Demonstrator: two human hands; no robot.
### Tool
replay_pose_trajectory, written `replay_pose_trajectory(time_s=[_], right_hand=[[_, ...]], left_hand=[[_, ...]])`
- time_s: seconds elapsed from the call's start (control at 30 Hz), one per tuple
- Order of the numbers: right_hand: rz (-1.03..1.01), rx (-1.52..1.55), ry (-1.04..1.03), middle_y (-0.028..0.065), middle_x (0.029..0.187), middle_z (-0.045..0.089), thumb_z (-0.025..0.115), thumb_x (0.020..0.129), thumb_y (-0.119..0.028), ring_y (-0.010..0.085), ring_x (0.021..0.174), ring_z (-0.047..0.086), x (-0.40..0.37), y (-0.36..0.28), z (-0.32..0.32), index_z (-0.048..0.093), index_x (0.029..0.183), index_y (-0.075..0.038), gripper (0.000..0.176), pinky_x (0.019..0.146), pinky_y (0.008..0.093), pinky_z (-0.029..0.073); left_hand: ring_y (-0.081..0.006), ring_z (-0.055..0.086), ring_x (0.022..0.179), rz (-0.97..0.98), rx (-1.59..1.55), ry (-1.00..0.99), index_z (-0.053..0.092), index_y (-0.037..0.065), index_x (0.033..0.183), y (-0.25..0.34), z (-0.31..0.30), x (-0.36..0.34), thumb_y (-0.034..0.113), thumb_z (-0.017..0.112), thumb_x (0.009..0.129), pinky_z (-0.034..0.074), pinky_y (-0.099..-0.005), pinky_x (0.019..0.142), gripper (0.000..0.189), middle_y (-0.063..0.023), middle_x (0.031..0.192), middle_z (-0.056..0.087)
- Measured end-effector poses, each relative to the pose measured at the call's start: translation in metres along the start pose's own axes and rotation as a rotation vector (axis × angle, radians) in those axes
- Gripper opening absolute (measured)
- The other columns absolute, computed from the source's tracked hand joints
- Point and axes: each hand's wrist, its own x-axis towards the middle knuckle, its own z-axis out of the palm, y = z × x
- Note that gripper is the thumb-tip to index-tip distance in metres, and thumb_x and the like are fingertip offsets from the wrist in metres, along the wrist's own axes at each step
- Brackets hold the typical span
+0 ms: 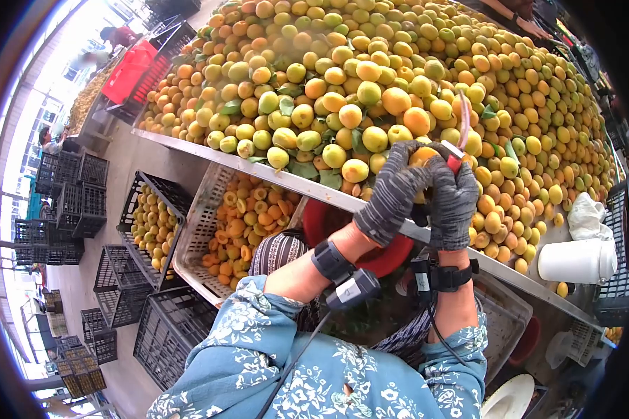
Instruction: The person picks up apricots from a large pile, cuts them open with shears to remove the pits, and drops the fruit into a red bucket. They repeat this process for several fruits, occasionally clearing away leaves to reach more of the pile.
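Observation:
My left hand (pixel 397 194), in a grey striped knit glove, is closed around an apricot (pixel 422 156) at the near edge of the heap. Close against it, my gloved right hand (pixel 454 202) grips a small knife (pixel 455 159) with a red handle. Its narrow blade points up and away from me, over the fruit. Both hands are above the metal rim (pixel 314 183) of the sorting table. Yellow, orange and greenish apricots (pixel 370 91) are piled across the table just beyond my fingers.
A white crate (pixel 192 241) of halved apricots stands below the table at left, beside a black crate (pixel 180 192) of whole ones. A red basin (pixel 381 260) sits under my hands. To the right is a white container (pixel 573 262). Another person's hand (pixel 533 28) is at the far side.

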Motion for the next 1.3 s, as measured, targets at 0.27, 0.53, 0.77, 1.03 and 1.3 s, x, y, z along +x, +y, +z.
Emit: replay_pose_trajectory(time_s=[0.27,0.53,0.77,1.03,1.3], right_hand=[[0.239,0.384,0.003,0.0013,0.091,0.062,0.057,0.091,-0.022,0.0097,0.078,0.058,0.006,-0.006,-0.02,0.064,0.105,-0.003,0.025,0.069,0.0227,0.048],[0.028,0.199,-0.039,0.0013,0.093,0.064,0.061,0.089,-0.013,0.009,0.086,0.058,0.012,0.0,-0.018,0.064,0.104,0.0,0.02,0.079,0.0238,0.046],[0.112,0.432,0.044,-0.0004,0.068,0.056,0.067,0.082,-0.009,0.0069,0.044,0.047,0.025,-0.005,-0.031,0.062,0.096,-0.004,0.016,0.037,0.0202,0.038],[-0.049,0.756,-0.036,-0.0044,0.054,0.04,0.069,0.083,-0.02,0.008,0.042,0.035,0.029,-0.037,-0.043,0.06,0.087,-0.007,0.016,0.04,0.0251,0.032],[-0.181,0.766,-0.042,0.0015,0.062,0.052,0.07,0.083,-0.02,0.0099,0.047,0.048,0.023,-0.05,-0.028,0.061,0.09,-0.002,0.021,0.043,0.0245,0.043]], left_hand=[[-0.0264,0.06,0.103,-0.206,-0.323,-0.133,0.054,-0.004,0.122,0.009,-0.037,0.011,0.013,0.056,0.085,0.05,-0.0344,0.091,0.041,-0.0169,0.113,0.061],[-0.0218,0.06,0.105,-0.13,0.09,-0.236,0.061,0.001,0.111,-0.007,-0.04,0.013,0.014,0.051,0.093,0.047,-0.0322,0.091,0.025,-0.0132,0.11,0.063],[-0.0218,0.06,0.1,0.113,0.311,-0.277,0.06,0.001,0.112,0.001,-0.038,0.016,0.007,0.06,0.083,0.048,-0.033,0.089,0.03,-0.0107,0.108,0.062],[-0.0097,0.06,0.08,-0.43,-0.139,-0.348,0.055,0.002,0.118,0.018,-0.021,0.012,0.01,0.073,0.073,0.052,-0.0241,0.065,0.049,-0.0042,0.099,0.062],[-0.0119,0.058,0.088,-0.211,0.238,-0.378,0.055,0.002,0.116,0.006,-0.012,0.011,0.015,0.072,0.074,0.05,-0.026,0.078,0.047,-0.0051,0.1,0.061]])
